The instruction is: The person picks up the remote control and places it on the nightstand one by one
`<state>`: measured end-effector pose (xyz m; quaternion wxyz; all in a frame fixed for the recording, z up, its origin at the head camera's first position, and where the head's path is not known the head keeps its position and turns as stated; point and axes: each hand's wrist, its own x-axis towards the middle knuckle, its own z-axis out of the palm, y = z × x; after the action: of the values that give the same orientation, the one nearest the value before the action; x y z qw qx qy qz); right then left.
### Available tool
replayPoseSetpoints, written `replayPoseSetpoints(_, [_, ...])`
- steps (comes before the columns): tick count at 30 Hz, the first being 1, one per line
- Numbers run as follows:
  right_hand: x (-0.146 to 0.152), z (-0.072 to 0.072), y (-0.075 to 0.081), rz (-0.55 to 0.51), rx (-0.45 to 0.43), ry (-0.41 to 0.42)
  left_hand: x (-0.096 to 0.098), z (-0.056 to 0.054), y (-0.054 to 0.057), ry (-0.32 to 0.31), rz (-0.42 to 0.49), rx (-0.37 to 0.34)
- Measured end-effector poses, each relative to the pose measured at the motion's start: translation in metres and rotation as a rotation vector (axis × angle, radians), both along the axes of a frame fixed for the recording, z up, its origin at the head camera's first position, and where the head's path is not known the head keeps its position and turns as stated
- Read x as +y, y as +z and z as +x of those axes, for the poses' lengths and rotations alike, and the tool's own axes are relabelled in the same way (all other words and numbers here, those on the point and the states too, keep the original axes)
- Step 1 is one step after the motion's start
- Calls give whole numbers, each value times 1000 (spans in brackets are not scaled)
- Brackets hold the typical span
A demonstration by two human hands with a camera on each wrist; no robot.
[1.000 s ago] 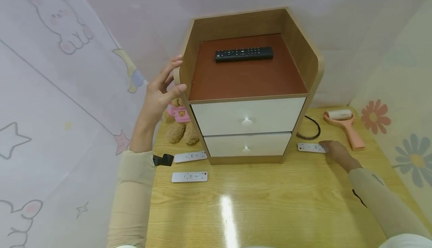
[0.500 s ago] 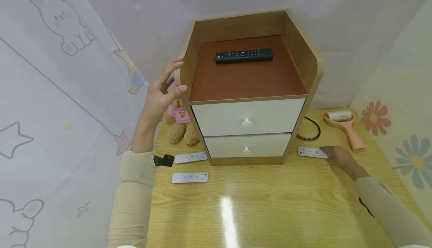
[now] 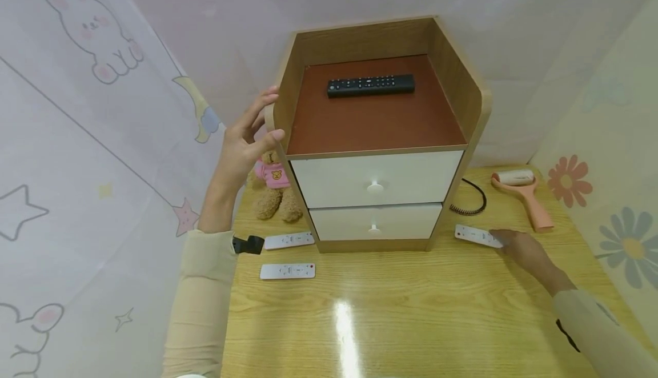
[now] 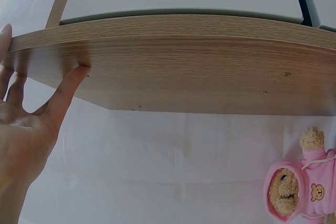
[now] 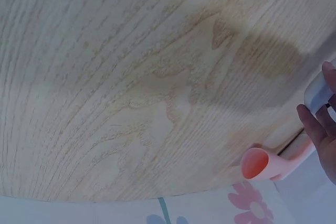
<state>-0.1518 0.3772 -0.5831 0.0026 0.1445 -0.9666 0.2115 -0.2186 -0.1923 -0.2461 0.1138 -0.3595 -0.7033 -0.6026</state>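
As the left hand point(image 3: 237, 147) rests, fingers apart, against the cabinet point(image 3: 339, 178) at upper centre, the right hand point(image 3: 524, 252) has its fingers clamped on a white remote point(image 3: 474, 234), right of frame, below mid-height!

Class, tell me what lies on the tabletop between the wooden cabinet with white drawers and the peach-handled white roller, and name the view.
In the head view, a thin black, partly coiled loop lies between the cabinet and the roller.
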Motion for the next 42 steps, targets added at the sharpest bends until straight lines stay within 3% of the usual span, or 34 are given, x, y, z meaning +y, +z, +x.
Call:
replayPoseSetpoints(6, [-5, 2, 12, -32, 120, 21, -1, 0, -1, -2, -1, 12])
replayPoseSetpoints(16, [-8, -3, 38, -80, 212, 23, -1, 0, 0, -14, 0, -15])
replayPoseSetpoints(23, [-8, -7, 55, -114, 331, -22, 0, -1, 0, -14, 13, -6])
replayPoseSetpoints(28, [-9, -9, 67, -132, 417, 6, 0, 0, 0, -12, 18, -11])
replayPoseSetpoints(34, [-12, -9, 80, -110, 411, -17, 0, 1, 2, -6, 14, -36])
replayPoseSetpoints(42, [-14, -10, 96, -102, 478, -10, 0, 0, 1, -5, 3, 6])
